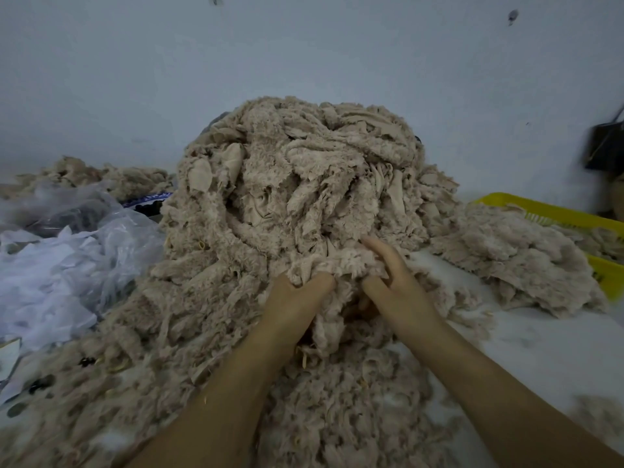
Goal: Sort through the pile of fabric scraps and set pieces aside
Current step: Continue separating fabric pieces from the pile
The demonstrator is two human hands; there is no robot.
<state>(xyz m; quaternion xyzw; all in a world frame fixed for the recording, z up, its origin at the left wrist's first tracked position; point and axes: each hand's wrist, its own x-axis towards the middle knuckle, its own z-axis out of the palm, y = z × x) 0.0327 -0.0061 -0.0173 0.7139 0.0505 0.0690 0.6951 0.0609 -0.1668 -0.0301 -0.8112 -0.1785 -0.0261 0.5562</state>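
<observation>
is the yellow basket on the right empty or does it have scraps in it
Not empty: beige scraps lie inside the yellow basket and a heap hides its left end. How full, cannot tell.

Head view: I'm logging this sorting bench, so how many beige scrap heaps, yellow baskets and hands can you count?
Beige scrap heaps: 3 (main pile, right heap, far-left heap); blurred lower-right patch not counted
Yellow basket: 1
Hands: 2 (left hand, right hand, both gripping the main pile)
Total: 6
</observation>
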